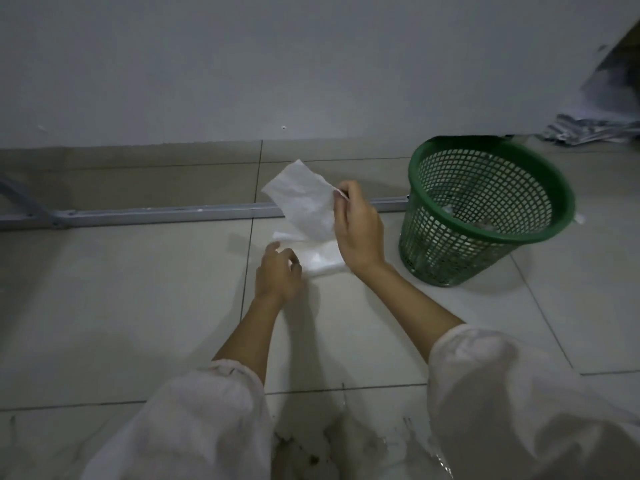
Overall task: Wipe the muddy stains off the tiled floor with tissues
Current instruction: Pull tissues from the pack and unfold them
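Observation:
My right hand pinches a white tissue by one corner and holds it up above the floor. Under it lies a white pack of tissues on the pale tiles. My left hand rests at the left end of that pack, fingers loosely curled against it; whether it grips the pack is unclear. Dark muddy stains and streaks mark the tile close to me, between my two sleeves.
A green mesh basket stands right of my hands with some scraps inside. A grey metal bar runs along the floor in front of the wall. Crumpled papers lie at the far right.

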